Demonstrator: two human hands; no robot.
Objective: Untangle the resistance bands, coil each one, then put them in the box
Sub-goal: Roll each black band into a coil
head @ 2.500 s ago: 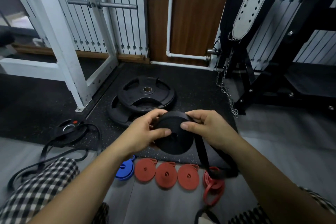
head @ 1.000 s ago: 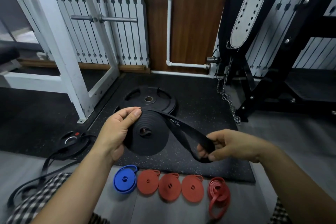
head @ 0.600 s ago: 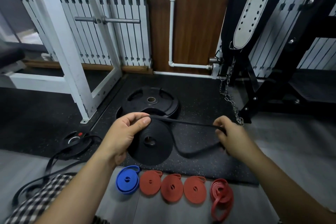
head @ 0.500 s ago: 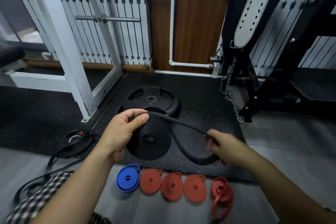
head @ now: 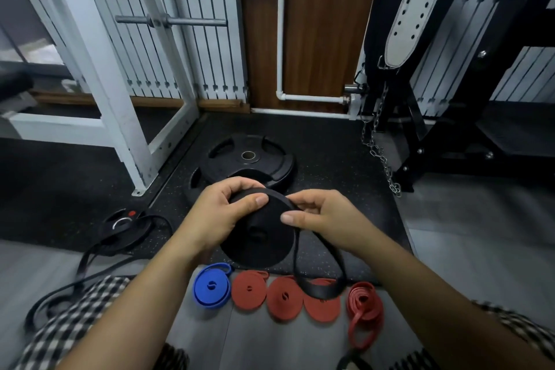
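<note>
Loose black bands (head: 99,252) at nine o'clock, left hand (head: 220,218) gripping the black band coil (head: 259,234) at centre, right hand (head: 322,216) pinching its free strap, blue coil (head: 210,285) and red coils (head: 283,297) at six o'clock

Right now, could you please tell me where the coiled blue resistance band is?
In the head view, the coiled blue resistance band lies on the grey floor at the left end of the row, beside the first coiled red band, below the left hand.

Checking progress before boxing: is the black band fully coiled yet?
Not fully. The black band is mostly a disc held by the left hand and right hand, but a loose loop hangs below.
</note>
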